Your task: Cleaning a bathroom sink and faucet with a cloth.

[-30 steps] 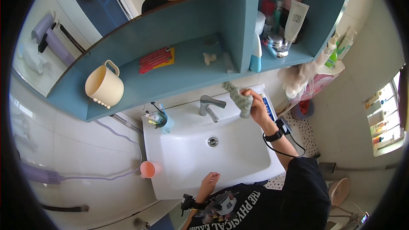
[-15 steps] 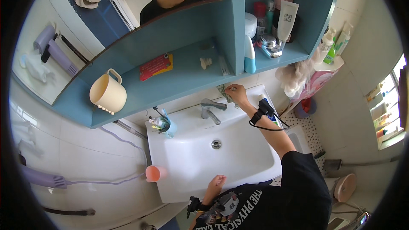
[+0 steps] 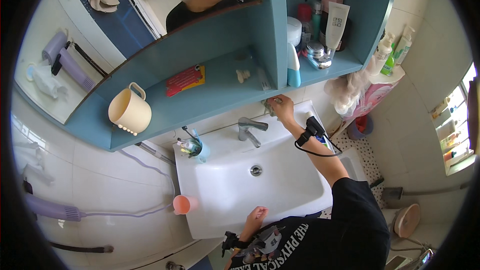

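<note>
My right hand [image 3: 283, 109] reaches to the back rim of the white washbasin [image 3: 210, 210], right of the chrome faucet [image 3: 250, 129]. Its fingers pinch a small green-and-white patterned cloth [image 3: 269, 108], partly covered by the fingers and the shelf's lower edge. Over the basin's front rim, my left hand [image 3: 257, 215] stays low with its fingers loosely curled and nothing seen in them. Black devices are strapped to both wrists. A tube with a white cap, partly hidden by my right forearm, stands at the basin's right.
Above the basin hangs a blue shelf [image 3: 200, 107] with a cream mug [image 3: 131, 111], a red packet [image 3: 182, 81] and several toiletries. A blue toothbrush cup [image 3: 201, 151] stands at the basin's back left, a pink cup [image 3: 184, 204] on its left rim. The drain [image 3: 256, 170] is uncovered.
My right hand has drawn slightly up toward the shelf's edge, and less of the patterned cloth shows now. My left hand has hardly moved. The whole view has shifted a little.
</note>
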Demonstrator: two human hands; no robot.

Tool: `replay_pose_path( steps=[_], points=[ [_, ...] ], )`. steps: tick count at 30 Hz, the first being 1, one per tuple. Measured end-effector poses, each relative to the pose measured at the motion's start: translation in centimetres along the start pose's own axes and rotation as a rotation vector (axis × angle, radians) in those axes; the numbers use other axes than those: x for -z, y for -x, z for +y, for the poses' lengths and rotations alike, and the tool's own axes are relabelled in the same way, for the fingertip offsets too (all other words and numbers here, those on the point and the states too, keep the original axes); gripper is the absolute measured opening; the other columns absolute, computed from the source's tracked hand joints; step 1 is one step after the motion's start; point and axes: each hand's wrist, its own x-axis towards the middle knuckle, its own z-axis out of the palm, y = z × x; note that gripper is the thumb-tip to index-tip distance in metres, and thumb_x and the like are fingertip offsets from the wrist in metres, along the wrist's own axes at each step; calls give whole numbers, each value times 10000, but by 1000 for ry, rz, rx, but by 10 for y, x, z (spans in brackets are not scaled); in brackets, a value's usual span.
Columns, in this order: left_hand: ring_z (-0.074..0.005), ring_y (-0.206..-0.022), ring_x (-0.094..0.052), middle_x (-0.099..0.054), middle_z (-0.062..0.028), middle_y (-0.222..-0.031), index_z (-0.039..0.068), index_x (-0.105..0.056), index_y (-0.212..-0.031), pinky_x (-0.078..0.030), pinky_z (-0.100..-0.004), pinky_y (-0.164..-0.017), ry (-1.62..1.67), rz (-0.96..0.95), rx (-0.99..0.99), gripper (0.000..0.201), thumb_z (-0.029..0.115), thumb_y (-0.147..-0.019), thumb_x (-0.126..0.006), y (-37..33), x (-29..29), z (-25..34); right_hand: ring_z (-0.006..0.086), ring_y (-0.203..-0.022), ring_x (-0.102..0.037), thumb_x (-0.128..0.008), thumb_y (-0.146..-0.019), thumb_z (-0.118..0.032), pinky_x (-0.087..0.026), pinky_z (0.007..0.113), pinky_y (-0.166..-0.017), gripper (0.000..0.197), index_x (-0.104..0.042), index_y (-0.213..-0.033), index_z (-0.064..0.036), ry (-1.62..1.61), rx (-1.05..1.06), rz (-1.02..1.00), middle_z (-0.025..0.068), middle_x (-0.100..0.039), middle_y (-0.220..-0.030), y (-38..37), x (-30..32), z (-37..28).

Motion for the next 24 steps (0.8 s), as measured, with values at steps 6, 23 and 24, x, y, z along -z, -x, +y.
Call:
replay_pose_path(
  steps=[6, 23, 24],
  points=[
    [-157, -823, -597, -625, -76, -888, 16, -568, -964, -453, -259, -737, 58, 24, -53, 229, 218, -859, -550, -2, 1, -4, 88, -561, -494, -637, -752, -151, -395, 238, -505, 195, -589, -897, -30, -303, 170, 122, 52, -571, -645, 15, 31, -37],
    [-94, -803, -548, -576, -23, -825, -3, -531, -1005, -429, -206, -680, 280, 14, -215, 241, 150, -833, -600, -35, -11, 78, 111, -853, -520, -568, -855, -298, -419, 257, -775, 274, -616, -964, -51, -571, -476, -758, 39, -599, -907, 195, 54, 15],
    [-94, -803, -548, -576, -23, -825, -3, -531, -1005, -429, -206, -680, 273, 8, -211, 241, 150, -833, -600, -34, -10, 82, 117, -869, -524, -550, -867, -284, -413, 259, -799, 269, -605, -978, -45, -521, -578, -663, 40, -598, -912, 190, 54, 28]
  ],
)
